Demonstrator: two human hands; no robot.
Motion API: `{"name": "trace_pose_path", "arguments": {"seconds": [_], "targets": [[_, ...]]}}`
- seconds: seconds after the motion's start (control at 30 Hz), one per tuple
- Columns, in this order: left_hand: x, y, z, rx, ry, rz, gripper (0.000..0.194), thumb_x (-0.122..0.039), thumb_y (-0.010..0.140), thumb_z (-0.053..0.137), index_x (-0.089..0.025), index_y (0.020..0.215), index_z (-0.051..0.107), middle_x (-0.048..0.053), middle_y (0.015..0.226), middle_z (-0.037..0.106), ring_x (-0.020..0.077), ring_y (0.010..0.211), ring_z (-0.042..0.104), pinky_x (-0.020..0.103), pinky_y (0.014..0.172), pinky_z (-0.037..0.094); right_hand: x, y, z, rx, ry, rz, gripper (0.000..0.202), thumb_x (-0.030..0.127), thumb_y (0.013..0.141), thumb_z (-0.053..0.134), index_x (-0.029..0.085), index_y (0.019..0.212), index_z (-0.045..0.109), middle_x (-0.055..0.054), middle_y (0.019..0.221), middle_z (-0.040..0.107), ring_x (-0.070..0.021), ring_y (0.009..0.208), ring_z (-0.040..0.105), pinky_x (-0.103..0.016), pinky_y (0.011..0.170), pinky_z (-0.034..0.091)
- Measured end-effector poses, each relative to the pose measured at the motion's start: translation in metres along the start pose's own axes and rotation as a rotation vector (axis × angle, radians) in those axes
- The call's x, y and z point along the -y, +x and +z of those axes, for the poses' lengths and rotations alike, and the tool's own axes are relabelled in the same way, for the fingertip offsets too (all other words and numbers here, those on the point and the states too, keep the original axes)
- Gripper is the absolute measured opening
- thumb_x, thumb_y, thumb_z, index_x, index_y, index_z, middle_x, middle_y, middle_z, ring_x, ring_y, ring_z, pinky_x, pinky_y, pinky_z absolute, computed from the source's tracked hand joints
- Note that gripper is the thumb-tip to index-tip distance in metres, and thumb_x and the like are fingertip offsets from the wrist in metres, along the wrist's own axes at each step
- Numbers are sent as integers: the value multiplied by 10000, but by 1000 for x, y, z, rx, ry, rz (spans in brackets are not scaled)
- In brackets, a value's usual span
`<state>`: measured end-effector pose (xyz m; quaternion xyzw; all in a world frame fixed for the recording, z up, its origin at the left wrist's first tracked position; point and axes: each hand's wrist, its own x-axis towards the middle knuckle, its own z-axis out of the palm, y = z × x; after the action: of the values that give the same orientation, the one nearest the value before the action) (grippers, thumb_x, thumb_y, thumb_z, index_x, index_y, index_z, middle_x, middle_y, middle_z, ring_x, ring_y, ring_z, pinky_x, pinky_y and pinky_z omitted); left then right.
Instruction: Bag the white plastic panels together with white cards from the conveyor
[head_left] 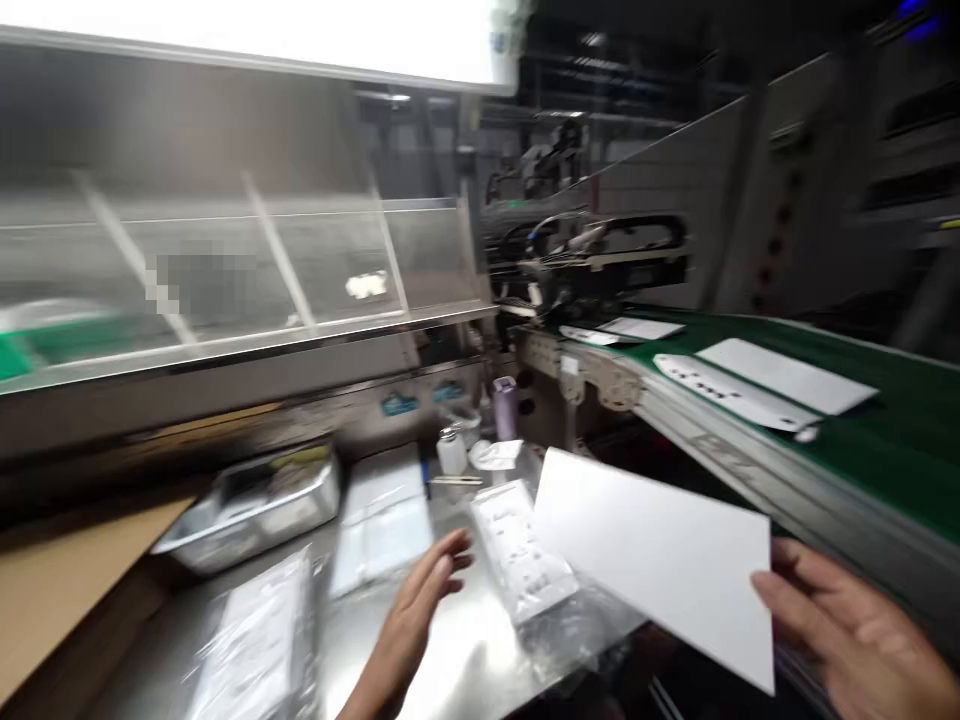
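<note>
My right hand pinches a blank white sheet by its right edge, thumb on the near face. The sheet is tilted and held up between the table and the conveyor. Low over the metal table, my left hand has its fingers stretched out and holds nothing. Just right of that hand lies a white panel with small holes in a clear plastic bag, partly covered by the sheet. Another bagged white panel lies to the left of the hand.
A green conveyor belt on the right carries a white sheet and a perforated white strip. On the metal table stand a white bottle, a purple container and a metal tray. Cardboard sits far left.
</note>
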<state>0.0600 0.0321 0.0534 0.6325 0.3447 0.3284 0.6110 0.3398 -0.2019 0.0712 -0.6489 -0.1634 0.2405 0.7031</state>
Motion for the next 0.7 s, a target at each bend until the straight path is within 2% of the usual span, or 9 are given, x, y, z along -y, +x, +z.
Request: {"name": "trace_pose_path", "arguments": {"seconds": [0.07,0.13,0.27,0.33,0.4,0.47,0.53,0.63,0.7], "targets": [[0,0,3,81,-232,-73,560,-531,917,454,-201,1366,512,122,1345,601,291,1192,578,447,1020,442,-24,-10,33,251,185,315,679,479,655,813,298,1239,518,-73,1117,701,-291,953,680,-320,723,589],[4,-2,0,88,-346,-113,543,-496,929,466,-217,1394,480,100,1358,593,268,1203,567,398,1017,431,-40,-16,57,364,248,468,773,454,635,838,289,1297,475,-89,1165,685,-299,1004,667,-316,752,592],[16,-13,-13,36,-404,-212,572,-450,908,515,-221,1425,430,88,1275,646,261,1064,631,331,832,483,-52,-20,81,499,215,545,815,432,694,815,304,1387,406,-60,1235,657,-279,1111,622,-301,808,584],[22,-16,-18,12,-385,-229,586,-409,898,524,-212,1437,407,92,1255,653,249,1002,646,316,785,483,-50,-19,85,565,190,591,734,424,778,755,318,1407,393,-30,1237,657,-249,1126,614,-275,796,575],[26,-17,-23,7,-333,-232,583,-385,897,512,-219,1444,396,92,1304,624,250,1009,641,333,820,487,-45,-19,87,629,160,645,611,434,847,687,291,1388,441,-29,1251,649,-247,1134,609,-283,795,566],[28,-15,-28,13,-229,-207,568,-398,913,474,-233,1450,393,89,1410,546,275,1122,598,380,931,467,-40,-20,90,670,146,694,489,452,868,659,270,1306,542,-25,1276,634,-263,1158,592,-301,798,564],[27,-12,-29,12,-42,-146,579,-431,936,420,-231,1475,357,79,1530,406,299,1309,467,421,1077,375,-37,-21,92,689,177,745,383,449,865,661,280,1207,621,-3,1292,624,-268,1194,567,-307,815,564],[21,-14,-18,-37,400,-11,677,-500,948,371,-213,1531,184,57,1629,138,296,1494,113,485,1210,79,-39,-24,98,700,243,796,309,421,870,659,293,1151,646,14,1277,634,-256,1212,556,-314,892,548],[18,-23,2,36,652,111,797,-571,905,437,-212,1535,105,52,1631,4,316,1496,-72,549,1178,-112,-42,-25,105,676,256,741,332,405,855,679,300,1165,626,15,1256,649,-248,1195,571,-314,926,538]]}}
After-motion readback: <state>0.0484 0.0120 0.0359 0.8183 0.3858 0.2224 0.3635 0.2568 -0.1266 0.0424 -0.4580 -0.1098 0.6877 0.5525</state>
